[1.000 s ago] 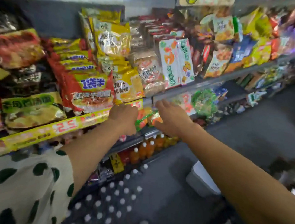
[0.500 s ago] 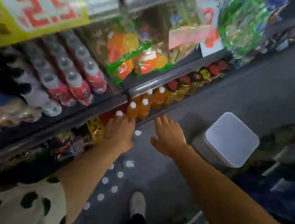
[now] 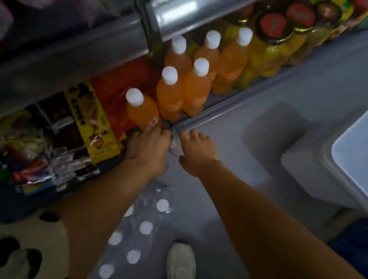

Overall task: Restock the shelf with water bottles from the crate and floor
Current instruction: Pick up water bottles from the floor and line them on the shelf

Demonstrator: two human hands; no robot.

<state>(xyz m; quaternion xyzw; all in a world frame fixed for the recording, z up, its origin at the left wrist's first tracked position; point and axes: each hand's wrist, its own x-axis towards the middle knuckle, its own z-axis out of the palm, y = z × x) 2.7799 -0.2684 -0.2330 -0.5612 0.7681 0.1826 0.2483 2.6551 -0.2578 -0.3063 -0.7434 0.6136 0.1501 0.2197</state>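
A pale shoe (image 3: pixel 181 267) stands on the grey floor (image 3: pixel 250 114) at six o'clock. Just beside it, toward seven o'clock, clear water bottles (image 3: pixel 145 227) with white caps stand on the floor under the left forearm. Farther out, the left hand (image 3: pixel 147 149) and right hand (image 3: pixel 196 153) reach down side by side, fingers straight and relaxed, holding nothing, at the bottom shelf's (image 3: pixel 206 116) front edge. Beyond, at twelve o'clock, orange drink bottles (image 3: pixel 179 93) stand upright on that shelf. A white-lidded bin (image 3: pixel 364 157) sits at three o'clock.
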